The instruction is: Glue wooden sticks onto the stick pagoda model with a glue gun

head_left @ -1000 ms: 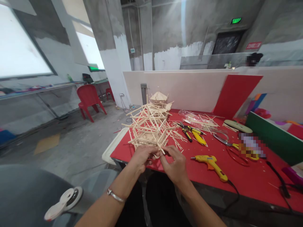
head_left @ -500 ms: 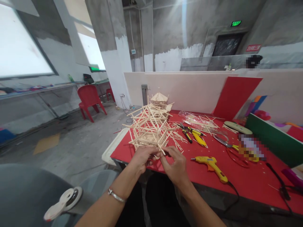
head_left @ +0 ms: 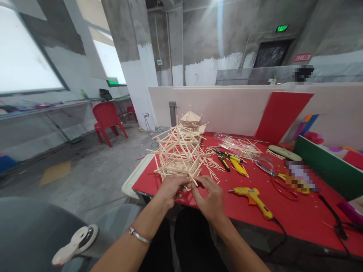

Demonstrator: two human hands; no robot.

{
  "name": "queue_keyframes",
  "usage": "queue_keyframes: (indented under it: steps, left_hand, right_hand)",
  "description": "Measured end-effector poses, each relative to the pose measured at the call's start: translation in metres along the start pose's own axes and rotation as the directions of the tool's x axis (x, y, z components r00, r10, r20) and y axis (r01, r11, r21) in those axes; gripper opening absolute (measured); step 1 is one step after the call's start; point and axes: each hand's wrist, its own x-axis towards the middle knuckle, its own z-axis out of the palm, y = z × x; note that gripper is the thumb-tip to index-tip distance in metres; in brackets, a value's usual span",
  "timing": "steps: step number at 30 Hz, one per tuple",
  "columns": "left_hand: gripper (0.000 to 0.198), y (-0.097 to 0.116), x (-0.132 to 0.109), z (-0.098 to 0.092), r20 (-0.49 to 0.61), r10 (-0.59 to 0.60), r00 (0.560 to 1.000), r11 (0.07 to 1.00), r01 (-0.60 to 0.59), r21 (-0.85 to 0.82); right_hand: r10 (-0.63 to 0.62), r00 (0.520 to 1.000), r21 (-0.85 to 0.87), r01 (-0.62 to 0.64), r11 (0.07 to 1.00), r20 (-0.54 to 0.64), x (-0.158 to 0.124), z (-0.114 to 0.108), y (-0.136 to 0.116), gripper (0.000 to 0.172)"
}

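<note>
A frame of thin wooden sticks (head_left: 180, 149), shaped like a small pavilion, stands at the near edge of the red table (head_left: 221, 204). My left hand (head_left: 173, 189) is closed at the frame's lower front, its fingers curled around the sticks there. From the other side my right hand (head_left: 209, 194) pinches the end of a stick at the same front corner, with its thumb and fingertips pressed together. The fingertips of both hands nearly meet, and they partly hide the joint between them. Behind the frame a finished-looking model with a conical stick roof (head_left: 191, 116) is partly covered.
A yellow glue gun (head_left: 255, 199) with a cord lies right of my hands. Beyond it are yellow-and-black pliers (head_left: 224, 160), loose sticks (head_left: 213, 166) and scissors (head_left: 269, 172). A green board (head_left: 326, 166) stands at right. A grey bin-like object (head_left: 31, 234) is at lower left.
</note>
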Motion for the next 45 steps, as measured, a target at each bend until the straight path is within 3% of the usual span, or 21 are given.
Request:
queue_keyframes:
  steps: [24,45]
  left_hand:
    - [0.026,-0.0024,0.0024,-0.0047,0.057,0.014,0.998,0.999,-0.017,0.041]
    - [0.028,0.0019,0.0004,-0.0037,0.038,0.002,0.999,0.998,-0.004,0.059]
  right_hand:
    - [0.028,0.999,-0.004,-0.028,1.0,0.032,-0.0006,-0.0017,0.0024,0.026]
    - [0.024,0.999,0.0,-0.024,1.0,0.031,-0.0022,-0.002,0.0049,0.027]
